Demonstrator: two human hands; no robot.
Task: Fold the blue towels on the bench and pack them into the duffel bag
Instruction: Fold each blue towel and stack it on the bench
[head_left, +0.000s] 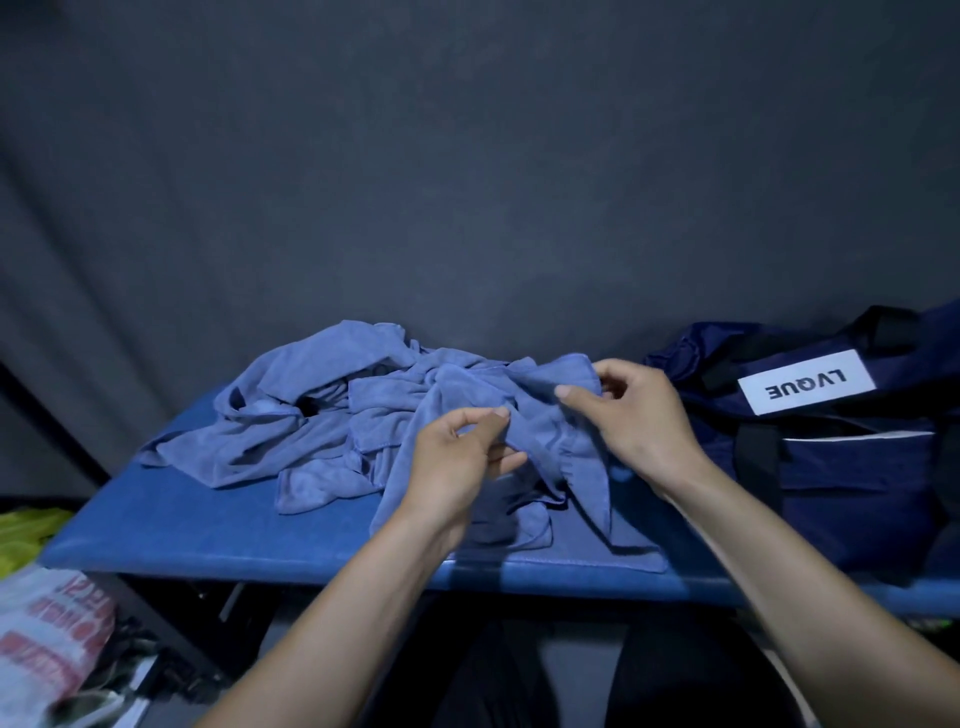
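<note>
Both hands, left hand (457, 462) and right hand (631, 415), pinch one towel (550, 447); crumpled pile (291, 415) (uncountable), duffel bag (841, 467) cut off at right.

Makeshift indoor recording corner, dark fabric backdrop (467, 156), padded blue bench (208, 530), printed sack (47, 634) on floor

Crumpled blue towels (332, 415) beside duffel bag (841, 467)

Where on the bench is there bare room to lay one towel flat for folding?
The bench is bare at its front-left corner, before the towel pile. The middle is crowded with the towel both hands hold; the duffel bag fills the right end.
</note>
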